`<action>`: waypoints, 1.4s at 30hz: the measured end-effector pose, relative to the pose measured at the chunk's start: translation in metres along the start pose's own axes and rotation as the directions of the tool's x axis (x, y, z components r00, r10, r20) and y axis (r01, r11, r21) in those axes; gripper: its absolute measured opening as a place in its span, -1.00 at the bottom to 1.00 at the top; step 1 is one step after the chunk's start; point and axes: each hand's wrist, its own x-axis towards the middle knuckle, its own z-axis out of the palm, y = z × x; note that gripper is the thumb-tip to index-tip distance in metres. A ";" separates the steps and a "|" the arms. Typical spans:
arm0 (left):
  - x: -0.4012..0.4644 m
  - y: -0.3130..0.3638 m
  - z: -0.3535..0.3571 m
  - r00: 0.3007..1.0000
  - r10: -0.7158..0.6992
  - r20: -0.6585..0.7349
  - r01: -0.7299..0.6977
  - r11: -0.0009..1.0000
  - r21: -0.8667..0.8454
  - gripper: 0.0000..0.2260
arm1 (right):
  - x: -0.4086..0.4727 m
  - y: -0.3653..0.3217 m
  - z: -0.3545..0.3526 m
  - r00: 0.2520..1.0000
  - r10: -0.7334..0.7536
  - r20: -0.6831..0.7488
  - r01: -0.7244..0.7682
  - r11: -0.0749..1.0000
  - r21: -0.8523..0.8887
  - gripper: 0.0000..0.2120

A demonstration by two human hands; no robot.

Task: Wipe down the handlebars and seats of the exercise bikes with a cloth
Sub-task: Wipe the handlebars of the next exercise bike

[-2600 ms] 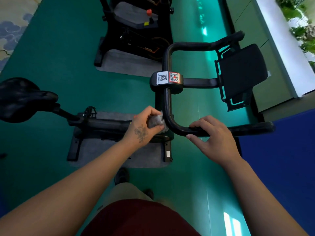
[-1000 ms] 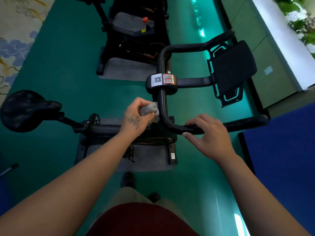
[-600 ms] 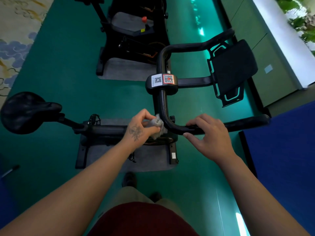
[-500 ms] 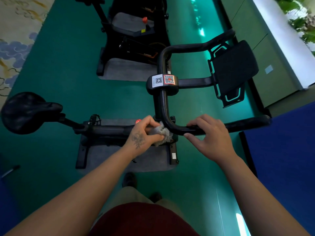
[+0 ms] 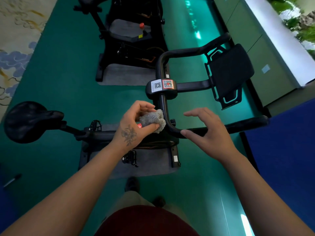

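Here the left hand pinches a crumpled grey cloth against the inner bend of the black handlebar, just below the QR-code stickers. The right hand hovers with fingers spread and relaxed, thumb touching the near bar, gripping nothing. The black seat sits well to the left.

Arms: on my feed both forearms run bare to the frame edge, no sleeves, watch or bands.
Left hand: a dark flower tattoo marks its back.
Right hand: unmarked, no rings.
Top: I see dark red fabric at the bottom edge.
Trousers: khaki.
Shoes: dark, both toes visible.
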 end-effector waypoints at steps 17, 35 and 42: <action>0.030 0.036 0.022 0.958 0.039 0.285 0.012 0.984 -0.175 -0.48 | 0.016 -0.010 -0.001 0.991 0.094 0.099 -0.133 0.837 0.531 -0.57; 0.035 -0.017 0.030 0.981 -0.100 0.168 0.042 0.947 0.317 -0.28 | 0.080 0.017 0.020 0.882 0.469 0.041 -0.469 0.870 0.148 -0.67; 0.036 -0.018 0.029 0.980 -0.098 0.172 0.036 0.942 0.333 -0.18 | 0.100 0.019 0.042 0.886 0.460 0.053 -0.462 0.873 0.153 -0.63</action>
